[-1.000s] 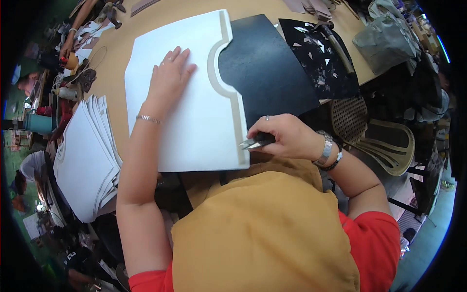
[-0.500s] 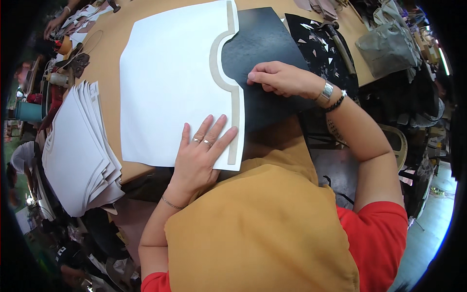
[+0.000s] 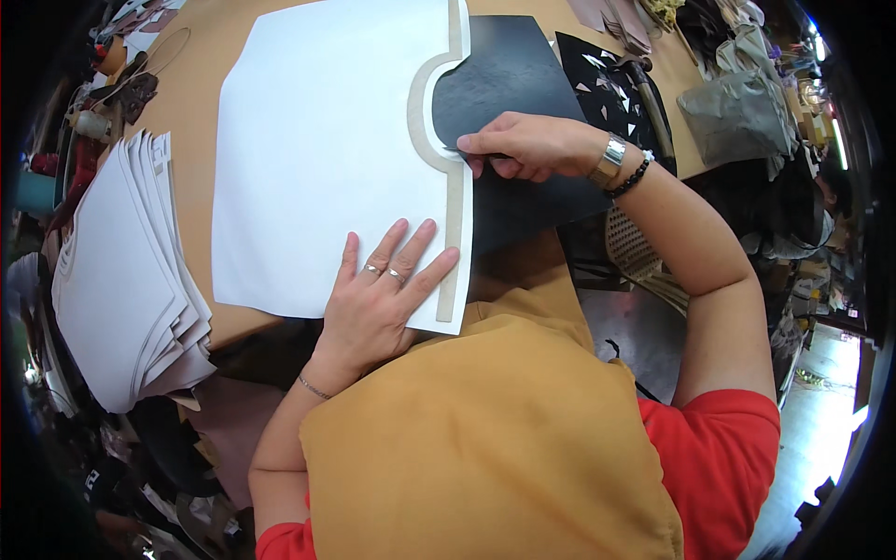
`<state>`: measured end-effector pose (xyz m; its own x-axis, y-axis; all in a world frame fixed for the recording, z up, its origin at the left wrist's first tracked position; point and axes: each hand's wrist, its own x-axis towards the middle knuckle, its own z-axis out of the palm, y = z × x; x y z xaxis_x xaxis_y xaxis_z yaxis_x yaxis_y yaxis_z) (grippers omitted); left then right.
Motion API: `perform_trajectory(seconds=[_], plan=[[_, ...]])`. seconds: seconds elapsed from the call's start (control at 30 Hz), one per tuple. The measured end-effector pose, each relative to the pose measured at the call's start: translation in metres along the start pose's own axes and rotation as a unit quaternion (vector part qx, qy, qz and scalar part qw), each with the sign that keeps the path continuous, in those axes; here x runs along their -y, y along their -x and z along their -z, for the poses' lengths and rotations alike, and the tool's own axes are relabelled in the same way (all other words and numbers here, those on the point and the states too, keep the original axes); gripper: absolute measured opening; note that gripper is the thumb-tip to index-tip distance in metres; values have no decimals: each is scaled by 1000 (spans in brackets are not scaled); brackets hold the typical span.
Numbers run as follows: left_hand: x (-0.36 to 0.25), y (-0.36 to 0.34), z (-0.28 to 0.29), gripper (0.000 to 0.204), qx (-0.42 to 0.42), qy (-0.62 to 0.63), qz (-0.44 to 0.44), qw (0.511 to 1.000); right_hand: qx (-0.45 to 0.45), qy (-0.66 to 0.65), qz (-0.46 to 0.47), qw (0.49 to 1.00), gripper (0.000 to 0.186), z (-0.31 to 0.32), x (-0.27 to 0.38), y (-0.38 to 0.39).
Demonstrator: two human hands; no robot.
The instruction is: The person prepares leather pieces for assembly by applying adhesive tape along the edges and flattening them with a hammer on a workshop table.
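Note:
A large white panel (image 3: 317,149), perhaps leather or coated sheet, lies flat, with a beige strip (image 3: 417,117) along its right edge and round its curved cut-out. My left hand (image 3: 378,289) rests on the panel's near right part, fingers spread, holding nothing. At the near corner of the cut-out, my right hand (image 3: 527,149) is closed in a pinch, thumb on top, touching or just over the white edge. Something dark shows beneath its thumb, too small to name. Under the panel's right side sits a smooth black sheet (image 3: 523,75).
Several stacked white panels (image 3: 131,280) overhang the table (image 3: 187,84) at the left. A hammer (image 3: 649,98) lies on a black board (image 3: 597,84) strewn with white scraps, far right. Beyond it stands a grey bag (image 3: 733,112). My mustard apron (image 3: 495,439) meets the table's near edge.
My right hand has moved slightly left, from over the black sheet to the edge of the cut-out. The left hand stays spread on the panel. The whole view has shifted a little.

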<state>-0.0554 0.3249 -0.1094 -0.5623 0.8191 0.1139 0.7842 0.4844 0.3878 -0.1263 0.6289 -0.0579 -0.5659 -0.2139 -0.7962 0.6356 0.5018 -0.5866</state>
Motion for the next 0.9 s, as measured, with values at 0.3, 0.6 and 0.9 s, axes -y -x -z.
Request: perform_trajectory(seconds=[0.3,0.6,0.9], plan=[[0,1,0,56,7,20,4,1000,14,-10,-22,1000,48,6,1,3],[3,1,-2,62,-18,-9,-11,1000,12,-6,-11,1000,48,-1,6,-3],[3,2,0,62,-1,21,-7,1000,-24,-43,-12,999,46,8,-3,3]])
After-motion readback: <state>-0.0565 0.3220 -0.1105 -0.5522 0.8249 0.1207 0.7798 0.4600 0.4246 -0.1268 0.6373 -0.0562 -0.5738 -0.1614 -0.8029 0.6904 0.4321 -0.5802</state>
